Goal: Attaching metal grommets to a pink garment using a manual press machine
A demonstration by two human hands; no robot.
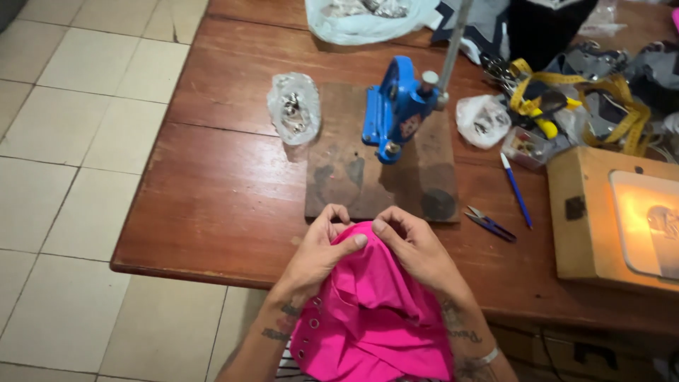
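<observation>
1. Pink cotton-like fabric garment [375,311] lies bunched at the near edge of the reddish-brown wooden table [212,205], its lower part hanging toward the person; a row of small metal eyelets [311,332] runs down its left border.
2. The left hand [322,251] is clamped on the top fold of the garment, thumb pressed onto the cloth and fingers curled behind it.
3. The right hand [414,244] pinches the same fold from the other side, thumb on top, fingers closed over the fabric; the two thumbs sit near each other, just apart.
4. Just beyond the hands rests a dark, stained wooden board [353,177], and on it stands a blue metal hand press [396,110] with a grey lever [453,49] rising upward.
5. Left of the board sits a small clear plastic bag of metal parts [293,106]; right of the press lies a second clear bag [483,120], its contents too small to tell, probably similar hardware.
6. A blue pen [516,189] lies right of the board, with a pair of blue thread snips [489,223] beside it, nearer the right hand.
7. A yellow measuring tape [608,95] is tangled among dark cloth pieces at the far right.
8. A light wooden box [587,233] with a glowing panel stands at the right edge.
9. A white plastic bag [368,25] sits at the far edge of the table, and pale floor tiles [71,141] show on the left.
</observation>
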